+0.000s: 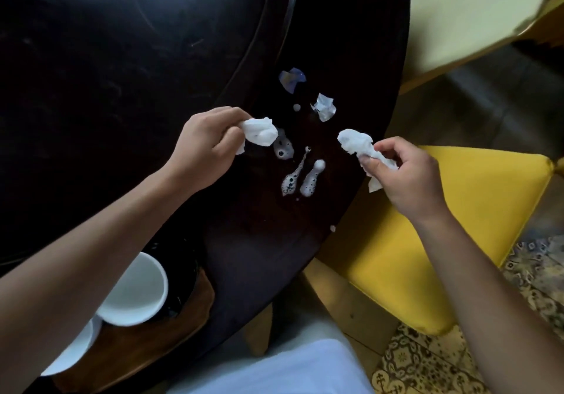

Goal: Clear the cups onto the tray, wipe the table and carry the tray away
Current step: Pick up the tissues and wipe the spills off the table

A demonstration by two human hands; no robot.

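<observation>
Dark table (122,88), tissue (259,131) in left grip (204,146)

1. Dim, soft light; the dark worktop (122,73) shows only faint sheen and streaks.
2. Wide-angle bending curves the worktop's edge.
3. Upper right corner is smeared with blur; the centre stays fairly sharp.

Left hand (205,143) fingers curled and pinching, right hand (407,177) likewise, both forearms extended forward

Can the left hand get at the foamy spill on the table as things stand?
Probably yes. The left hand holds a crumpled tissue right beside the foamy spill, and nothing lies between them on the dark table.
</observation>
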